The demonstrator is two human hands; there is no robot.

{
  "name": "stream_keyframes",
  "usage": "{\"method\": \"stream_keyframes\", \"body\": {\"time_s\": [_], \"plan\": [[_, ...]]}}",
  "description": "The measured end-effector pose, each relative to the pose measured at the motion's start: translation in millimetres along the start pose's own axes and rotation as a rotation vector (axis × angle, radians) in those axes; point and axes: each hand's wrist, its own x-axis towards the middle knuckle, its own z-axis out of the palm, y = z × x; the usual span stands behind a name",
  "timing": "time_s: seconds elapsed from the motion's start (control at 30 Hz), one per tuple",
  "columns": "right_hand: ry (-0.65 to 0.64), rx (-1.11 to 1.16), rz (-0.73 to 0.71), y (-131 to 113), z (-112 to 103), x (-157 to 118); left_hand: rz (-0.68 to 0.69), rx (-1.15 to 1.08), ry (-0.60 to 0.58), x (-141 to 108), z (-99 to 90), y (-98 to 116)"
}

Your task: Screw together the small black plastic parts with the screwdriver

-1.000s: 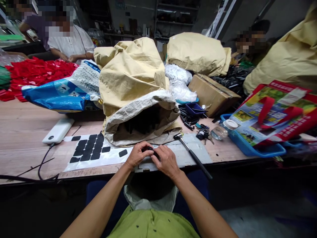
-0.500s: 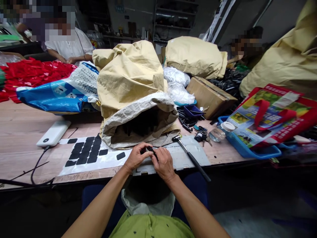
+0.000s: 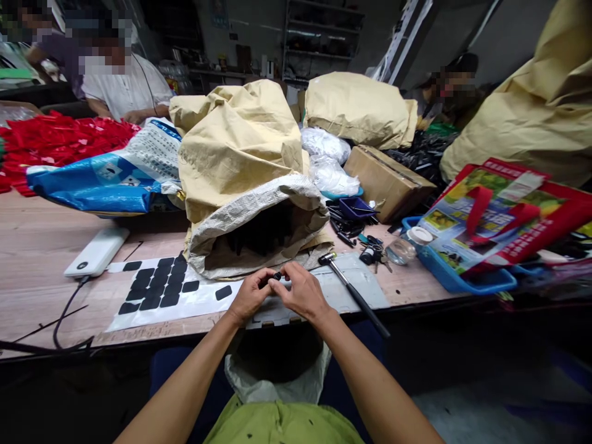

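A small black part is pinched between both hands at the table's front edge; its exact kind is too small to make out. My left hand grips it from the left with thumb and fingertips. From the right, my right hand closes its fingers on the same part. Just behind the hands lies the open mouth of a large tan sack, with dark pieces inside. A hammer rests to the right on a grey board. On the left is a white sheet with black rounded-square stickers.
A white power bank with a cable sits at left. To the right are keys, a clear bottle and a blue basket holding a colourful bag. Below the table edge, a pale sack hangs open at my lap.
Both hands have closed in nearer each other around the small black part, the right one turning and shifting slightly left. The whole view has moved a little.
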Motion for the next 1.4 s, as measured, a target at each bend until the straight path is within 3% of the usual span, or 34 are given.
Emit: {"method": "stream_keyframes", "body": {"time_s": [0.27,0.5,0.8,0.93,1.07,1.2,1.3,1.4], "plan": [[-0.215,-0.242,-0.028,-8,-22,14,0.061,0.25,0.043,-3,2.4,-4],[-0.13,-0.252,-0.115,-8,-6,10,0.116,0.348,0.069,-6,3.9,-4],[-0.153,-0.208,-0.012,4,-18,2,0.142,0.325,0.053,-2,6.3,4],[-0.22,-0.261,0.036,2,-24,0,0.168,0.393,0.044,-1,6.1,1],[-0.286,-0.286,0.078,-5,-19,-1,0.195,0.408,0.036,-1,3.8,-7],[-0.264,-0.295,0.141,-11,-11,-2,0.192,0.401,0.033,-1,1.9,-10],[-0.21,-0.22,0.169,-6,-12,-3,0.179,0.387,0.038,0,2.3,-9],[-0.204,0.001,0.144,9,-16,-4,0.144,0.364,0.002,0,3.3,-5]]}}
